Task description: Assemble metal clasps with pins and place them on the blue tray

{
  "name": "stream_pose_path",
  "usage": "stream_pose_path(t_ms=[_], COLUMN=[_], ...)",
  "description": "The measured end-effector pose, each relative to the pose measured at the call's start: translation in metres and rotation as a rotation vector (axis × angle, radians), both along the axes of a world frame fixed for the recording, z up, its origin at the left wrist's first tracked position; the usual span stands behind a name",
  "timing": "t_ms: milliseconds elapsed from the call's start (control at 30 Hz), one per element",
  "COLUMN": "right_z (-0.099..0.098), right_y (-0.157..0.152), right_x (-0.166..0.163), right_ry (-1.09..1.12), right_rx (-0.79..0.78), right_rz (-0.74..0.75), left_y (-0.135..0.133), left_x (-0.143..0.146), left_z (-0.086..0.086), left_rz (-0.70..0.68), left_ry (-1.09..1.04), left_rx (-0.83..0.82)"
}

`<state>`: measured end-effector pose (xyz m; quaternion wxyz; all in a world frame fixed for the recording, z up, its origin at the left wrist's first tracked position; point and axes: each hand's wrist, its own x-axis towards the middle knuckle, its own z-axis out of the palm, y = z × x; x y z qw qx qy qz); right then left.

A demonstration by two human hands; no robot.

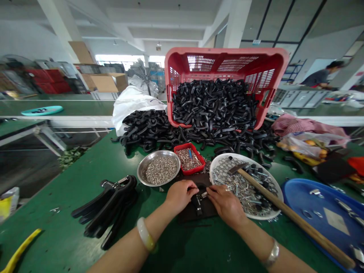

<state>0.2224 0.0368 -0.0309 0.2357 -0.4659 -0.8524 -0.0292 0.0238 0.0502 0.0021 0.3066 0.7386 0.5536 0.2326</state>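
My left hand (179,194) and my right hand (226,203) meet over a dark pad (199,212) on the green table (71,212). Both have fingers closed on a small black part with a metal spring (200,197). The left wrist wears a pale bangle, the right a silver one. Behind the pad stand a steel bowl of small metal pieces (159,170) and a small red tray of metal pieces (189,158). Beside my right hand is a white plate of metal rings (247,185), with a wooden-handled hammer (284,210) lying across it.
A tilted red crate (227,64) spills black plastic handles (210,110) at the back. Assembled black hand grips (110,206) lie to the left. A blue lid (327,216) lies right, with bags and cloth beyond. A person (321,77) stands far right.
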Motion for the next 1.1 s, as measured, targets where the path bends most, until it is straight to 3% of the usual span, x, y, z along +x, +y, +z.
stream_pose_path(t_ms=[133,333,533,767,900,1033,1100], right_z=[0.001,0.001,-0.001,-0.001,0.006,0.009,0.011], right_y=[-0.005,-0.008,-0.012,-0.019,-0.013,-0.012,-0.012], right_x=[0.002,0.002,-0.001,-0.002,0.007,0.014,0.014], right_ry=[-0.026,-0.035,-0.097,-0.174,-0.199,-0.198,-0.17], right_rx=[-0.015,-0.014,0.011,0.041,-0.002,-0.029,-0.032], right_rz=[0.0,-0.021,-0.057,-0.152,-0.081,-0.004,-0.016], left_y=[0.004,0.006,-0.008,-0.032,-0.037,-0.045,-0.046], left_x=[0.003,0.003,0.007,-0.005,-0.005,0.0,0.002], left_z=[0.004,-0.001,-0.002,0.0,-0.008,-0.021,-0.017], left_rz=[0.013,-0.004,-0.137,-0.16,-0.178,-0.087,-0.067], left_ry=[0.246,0.285,0.561,0.548,0.536,0.519,0.52], left_rx=[0.149,0.184,0.294,0.269,0.215,0.258,0.286])
